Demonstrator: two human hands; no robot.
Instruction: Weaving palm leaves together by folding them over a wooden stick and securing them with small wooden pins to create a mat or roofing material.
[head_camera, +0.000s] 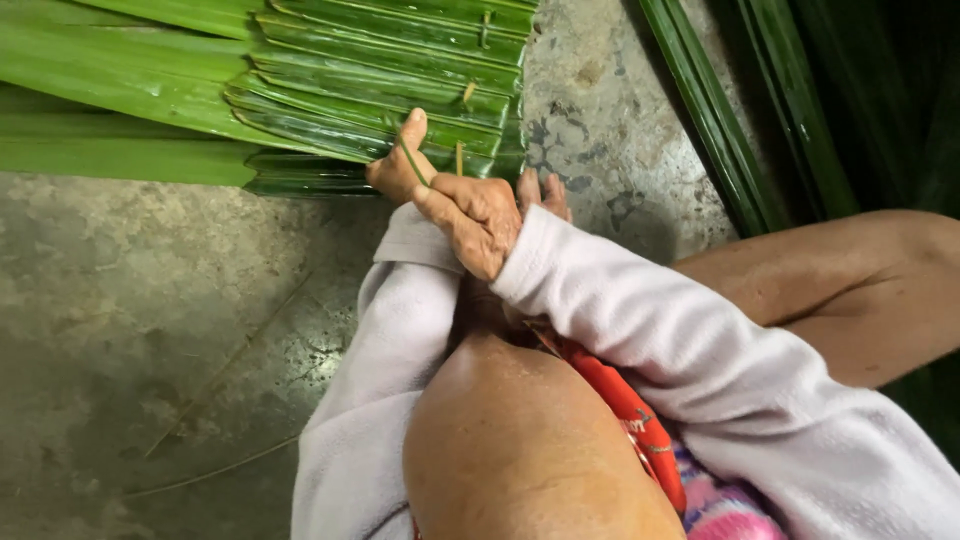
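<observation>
Pressing down on the near edge of the stitched mat of green leaves (380, 90), the left hand (400, 165) has its thumb stretched out over the folded strips, and a thin green strip (411, 162) runs across the base of this thumb. The other fingers of this hand are hidden, so I cannot tell if they are curled or flat. The right hand (480, 220) lies over the left wrist, touching it, with the fingers bent and closed; the strip seems to go under these fingers, but the grip itself is not clearly visible. Some fingertips (540, 192) show just behind the right hand, and it is not clear to which hand they belong.

The mat lies on the concrete floor (150, 330), at the top left of the view, and small pale pins (468, 93) stick through its overlapping leaves. Both arms wear pale lilac sleeves (640, 320). A bare knee (520, 450) is raised between the arms. More long green leaves (730, 130) lie at the right, apart from the mat.
</observation>
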